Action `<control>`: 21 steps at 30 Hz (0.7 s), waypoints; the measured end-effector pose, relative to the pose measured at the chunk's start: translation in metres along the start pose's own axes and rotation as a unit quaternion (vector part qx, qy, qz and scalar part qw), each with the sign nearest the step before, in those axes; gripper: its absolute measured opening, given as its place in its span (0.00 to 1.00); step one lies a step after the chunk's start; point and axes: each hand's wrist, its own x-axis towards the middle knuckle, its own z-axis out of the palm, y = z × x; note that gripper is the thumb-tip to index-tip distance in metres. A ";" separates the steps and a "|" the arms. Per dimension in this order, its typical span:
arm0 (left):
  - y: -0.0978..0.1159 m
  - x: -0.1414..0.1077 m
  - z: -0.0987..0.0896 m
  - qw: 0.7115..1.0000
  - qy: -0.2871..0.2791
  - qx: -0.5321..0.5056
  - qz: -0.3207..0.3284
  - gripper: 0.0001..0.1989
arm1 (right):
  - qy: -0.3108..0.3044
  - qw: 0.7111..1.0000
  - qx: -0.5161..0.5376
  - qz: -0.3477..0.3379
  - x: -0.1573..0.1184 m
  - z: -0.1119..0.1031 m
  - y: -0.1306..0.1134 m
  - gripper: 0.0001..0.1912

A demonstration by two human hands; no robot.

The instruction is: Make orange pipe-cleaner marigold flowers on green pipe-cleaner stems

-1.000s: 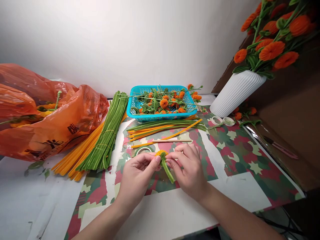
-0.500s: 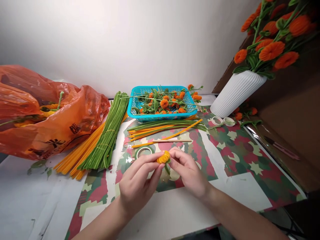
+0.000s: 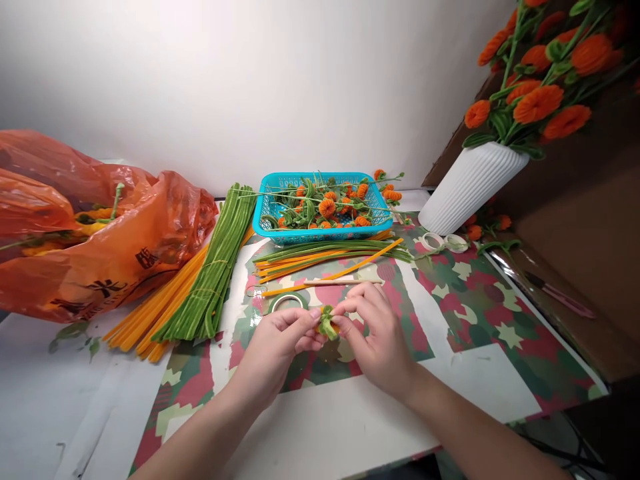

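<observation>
Pinching a small, fuzzy yellow-and-green chenille flower (image 3: 328, 328) between closed thumb and fingertips of the left hand (image 3: 280, 340) and right hand (image 3: 376, 337), over the camouflage-patterned worktop (image 3: 480, 320), near a round green-and-white tape roll (image 3: 289, 296).

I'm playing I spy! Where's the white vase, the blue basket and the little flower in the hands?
White vase (image 3: 470, 190), head view: ribbed side.
Blue basket (image 3: 320, 235), head view: front rim.
Little flower (image 3: 327, 326), head view: green part.

Small fuzzy flower (image 3: 327, 325), yellow-orange, green underside facing the viewer, partly covered, pinched between left hand (image 3: 275, 348) and right hand (image 3: 374, 341)
</observation>
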 end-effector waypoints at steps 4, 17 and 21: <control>0.003 0.000 -0.006 0.997 -0.050 -0.024 -0.058 0.15 | -0.031 0.974 -0.125 -0.186 0.002 -0.009 0.007 0.10; 0.002 -0.004 -0.006 0.994 -0.097 -0.015 0.039 0.14 | -0.006 0.983 -0.085 -0.164 0.002 -0.012 0.008 0.06; -0.002 -0.004 -0.005 0.990 -0.103 0.013 0.093 0.11 | -0.005 0.997 -0.011 -0.082 0.003 -0.008 0.007 0.05</control>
